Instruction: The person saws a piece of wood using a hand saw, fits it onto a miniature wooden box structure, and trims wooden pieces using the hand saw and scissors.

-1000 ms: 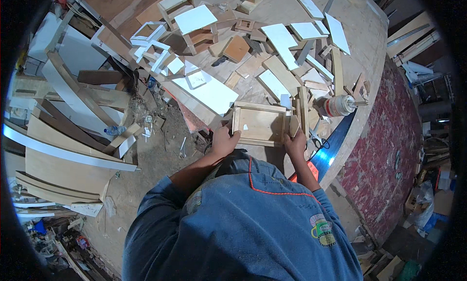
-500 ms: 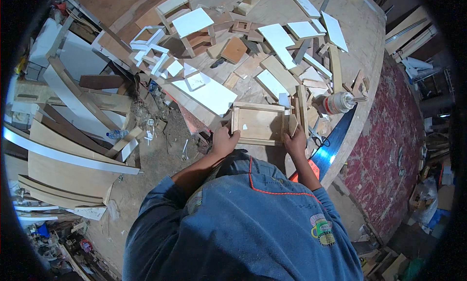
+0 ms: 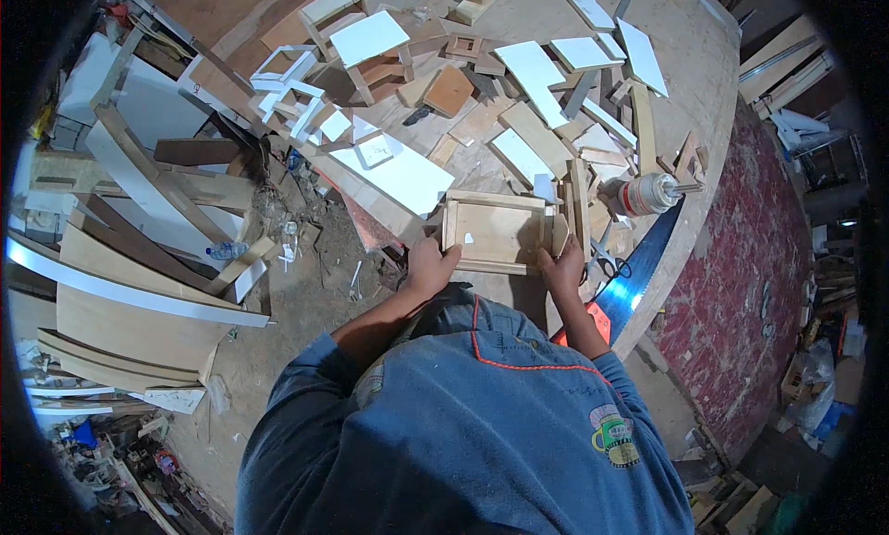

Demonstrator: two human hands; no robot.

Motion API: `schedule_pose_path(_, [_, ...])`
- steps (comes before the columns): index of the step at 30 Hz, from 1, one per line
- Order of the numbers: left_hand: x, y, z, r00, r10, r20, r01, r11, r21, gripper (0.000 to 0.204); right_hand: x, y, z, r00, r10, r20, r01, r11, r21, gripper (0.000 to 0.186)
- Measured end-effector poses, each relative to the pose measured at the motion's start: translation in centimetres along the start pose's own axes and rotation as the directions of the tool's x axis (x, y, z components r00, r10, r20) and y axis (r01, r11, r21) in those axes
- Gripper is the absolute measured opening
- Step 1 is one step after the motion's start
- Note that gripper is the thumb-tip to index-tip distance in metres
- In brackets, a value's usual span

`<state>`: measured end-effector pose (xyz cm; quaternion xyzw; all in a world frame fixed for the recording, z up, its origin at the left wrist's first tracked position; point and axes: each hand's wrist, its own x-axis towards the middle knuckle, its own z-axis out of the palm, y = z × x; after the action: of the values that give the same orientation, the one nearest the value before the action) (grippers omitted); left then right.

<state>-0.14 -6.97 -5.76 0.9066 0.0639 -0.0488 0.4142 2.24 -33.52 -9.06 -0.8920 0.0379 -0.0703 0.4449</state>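
Note:
A shallow wooden box (image 3: 495, 200) with low walls is held level in front of my body, at the table's near edge. My left hand (image 3: 431, 268) grips its near left corner, with the thumb over the wall. Around the right wall closes my right hand (image 3: 563, 264), and a small wooden strip (image 3: 560, 232) stands up between its fingers and that wall. On the box's floor is a small white patch (image 3: 469, 239). Just right of the box lies a longer wooden strip (image 3: 580, 200). The fingertips under the box are hidden.
Dark-handled scissors (image 3: 615, 267) and an orange-handled handsaw (image 3: 639, 266) lie right of my right hand. Beyond them a white cylindrical container (image 3: 648, 194) rests on its side. White board offcuts (image 3: 532, 81) and small wooden frames cover the table; curved panels (image 3: 139, 280) stand at left.
The view has shifted slightly. Both hands keep their hold on the box, which stays almost in place.

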Motion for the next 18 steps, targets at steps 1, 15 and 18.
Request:
schedule_pose_path(1, [0.0,-0.2,0.1,1.0,-0.002,-0.007,0.002,1.0,0.008,0.032,0.0,-0.3,0.0,1.0,-0.012,0.015,0.012,1.0,-0.006,0.032])
schedule_pose_path(15, [0.1,-0.8,0.7,0.964,0.196,-0.18,-0.184,0.98,0.079,0.039,-0.1,-1.3,-0.5,0.996,-0.089,-0.015,0.088,0.994,-0.062,0.031])
schedule_pose_path(18, [0.4,-0.3,0.3,0.994,0.103,-0.036,-0.101,0.994,0.048,0.04,-0.1,-0.1,-1.2,0.998,0.01,0.061,-0.007,0.999,-0.054,0.032])
